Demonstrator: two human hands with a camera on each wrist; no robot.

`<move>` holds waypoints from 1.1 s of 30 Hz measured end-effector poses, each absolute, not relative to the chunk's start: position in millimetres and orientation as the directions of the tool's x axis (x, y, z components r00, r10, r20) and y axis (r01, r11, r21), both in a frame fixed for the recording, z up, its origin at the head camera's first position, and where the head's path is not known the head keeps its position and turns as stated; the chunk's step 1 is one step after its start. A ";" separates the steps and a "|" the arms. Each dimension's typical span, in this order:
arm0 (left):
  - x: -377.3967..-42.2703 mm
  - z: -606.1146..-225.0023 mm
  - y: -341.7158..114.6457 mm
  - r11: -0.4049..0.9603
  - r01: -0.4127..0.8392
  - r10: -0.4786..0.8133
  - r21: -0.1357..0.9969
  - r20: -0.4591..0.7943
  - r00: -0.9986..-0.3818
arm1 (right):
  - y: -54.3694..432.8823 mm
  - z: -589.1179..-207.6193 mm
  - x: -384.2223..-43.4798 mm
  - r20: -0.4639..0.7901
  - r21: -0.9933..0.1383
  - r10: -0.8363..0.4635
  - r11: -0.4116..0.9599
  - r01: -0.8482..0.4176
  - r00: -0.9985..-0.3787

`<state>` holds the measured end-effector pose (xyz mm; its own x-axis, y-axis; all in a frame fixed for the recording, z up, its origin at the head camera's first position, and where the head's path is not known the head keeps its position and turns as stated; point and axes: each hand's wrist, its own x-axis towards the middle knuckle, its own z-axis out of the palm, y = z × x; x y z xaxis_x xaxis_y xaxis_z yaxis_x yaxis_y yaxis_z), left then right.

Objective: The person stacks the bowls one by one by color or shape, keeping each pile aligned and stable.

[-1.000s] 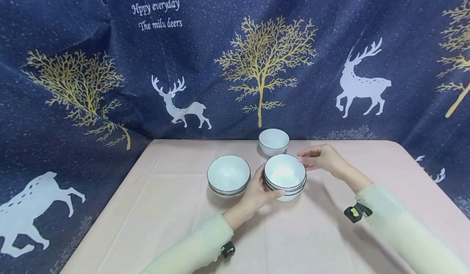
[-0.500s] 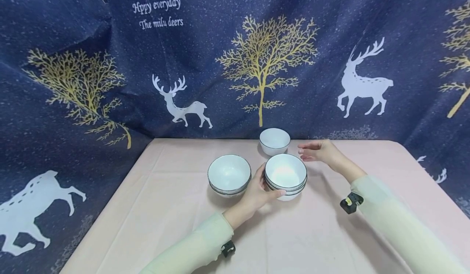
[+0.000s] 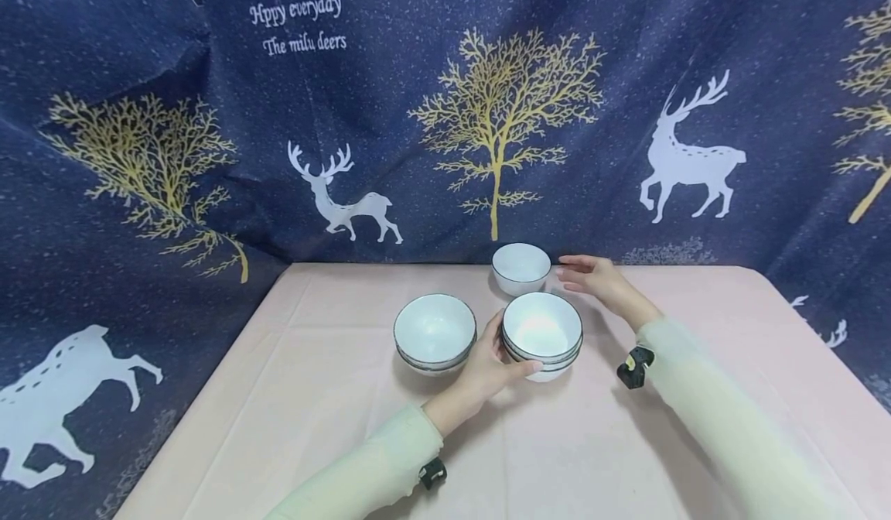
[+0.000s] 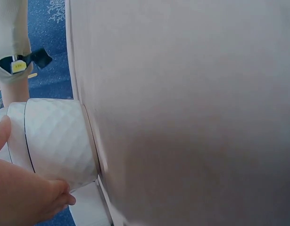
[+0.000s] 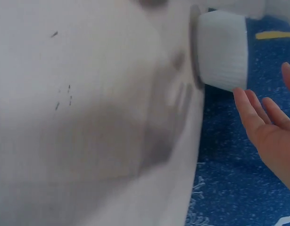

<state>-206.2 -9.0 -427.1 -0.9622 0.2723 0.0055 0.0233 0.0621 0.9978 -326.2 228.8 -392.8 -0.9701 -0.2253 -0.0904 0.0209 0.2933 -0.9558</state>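
Note:
My left hand [image 3: 483, 369] grips a stack of white bowls [image 3: 541, 326] with dark rims, thumb at the front and fingers round the left side. In the left wrist view that hand [image 4: 31, 200] lies against the dimpled wall of the stacked bowls [image 4: 60, 141]. My right hand [image 3: 592, 278] is at the right of a single white bowl [image 3: 520, 265] at the back, fingers loosely extended and pointing at its rim. The right wrist view shows the open right hand [image 5: 272, 134] with fingertips right by the rim of the bowl [image 5: 222, 52], holding nothing.
Left of the gripped stack stand two nested white bowls [image 3: 435, 330]. All the bowls are on a table with a pale pink cloth [image 3: 334, 350]. A dark blue curtain [image 3: 571, 156] with deer and trees hangs right behind the table's back edge.
My right hand has moved away from the rim of the stack, back and a little left, to the side of the rear bowl. The left hand and the bowls stay in place.

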 end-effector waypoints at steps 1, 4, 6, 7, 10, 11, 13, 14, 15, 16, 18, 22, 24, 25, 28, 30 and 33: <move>-205.9 -427.1 -8.9 0.064 0.024 0.273 0.998 0.006 -0.962 | 228.3 -394.5 -328.4 -0.101 -0.957 -0.226 0.289 0.032 -0.969; -205.0 -427.2 -8.4 0.062 0.031 0.277 0.998 0.012 -0.961 | 227.2 -399.5 -334.4 -0.136 -0.965 -0.238 0.254 0.074 -0.962; -204.8 -426.9 -8.0 0.059 0.034 0.282 0.998 0.016 -0.959 | 227.4 -403.0 -338.5 -0.158 -0.968 -0.244 0.228 0.101 -0.957; -204.7 -427.1 -8.0 0.059 0.037 0.283 0.998 0.019 -0.959 | 227.6 -404.7 -340.3 -0.163 -0.971 -0.253 0.212 0.109 -0.954; -204.8 -427.5 -8.0 0.053 0.039 0.283 0.998 0.023 -0.959 | 228.2 -409.8 -345.5 -0.171 -0.974 -0.276 0.191 0.121 -0.946; -204.7 -427.5 -8.2 0.050 0.040 0.283 0.998 0.024 -0.959 | 228.4 -411.4 -347.1 -0.175 -0.975 -0.284 0.181 0.127 -0.943; -204.5 -427.5 -8.6 0.044 0.044 0.284 0.998 0.030 -0.958 | 228.6 -414.0 -349.5 -0.182 -0.975 -0.296 0.181 0.132 -0.938; -204.4 -427.3 -8.9 0.040 0.045 0.286 0.998 0.032 -0.958 | 228.7 -415.1 -350.6 -0.186 -0.974 -0.301 0.183 0.135 -0.935; -204.3 -427.2 -9.0 0.035 0.052 0.288 0.998 0.040 -0.957 | 228.6 -416.0 -351.6 -0.191 -0.974 -0.306 0.177 0.141 -0.933; -204.2 -426.8 -9.2 0.030 0.053 0.290 0.998 0.042 -0.956 | 228.4 -416.7 -352.4 -0.195 -0.973 -0.314 0.182 0.142 -0.929; -204.1 -426.1 -9.5 0.030 0.056 0.293 0.998 0.045 -0.955 | 227.8 -417.8 -353.6 -0.203 -0.969 -0.324 0.200 0.142 -0.924; -204.5 -424.7 -9.9 0.036 0.043 0.296 0.998 0.031 -0.955 | 225.6 -419.2 -355.4 -0.222 -0.962 -0.354 0.232 0.145 -0.909; -204.9 -424.5 -9.9 0.047 0.042 0.297 0.998 0.026 -0.954 | 224.6 -420.4 -356.4 -0.236 -0.958 -0.356 0.242 0.154 -0.904; -205.1 -424.3 -9.8 0.050 0.041 0.297 0.998 0.025 -0.954 | 223.9 -421.0 -357.0 -0.242 -0.956 -0.355 0.247 0.159 -0.903; -205.9 -424.7 -9.6 0.058 0.044 0.295 0.997 0.025 -0.955 | 221.8 -423.2 -358.1 -0.252 -0.951 -0.345 0.261 0.165 -0.904; -205.9 -424.6 -9.6 0.054 0.044 0.294 0.998 0.026 -0.955 | 220.1 -424.8 -359.1 -0.257 -0.950 -0.343 0.262 0.170 -0.904; -205.7 -424.0 -9.3 0.045 0.041 0.295 0.998 0.026 -0.955 | 217.7 -426.9 -361.0 -0.262 -0.952 -0.348 0.249 0.181 -0.900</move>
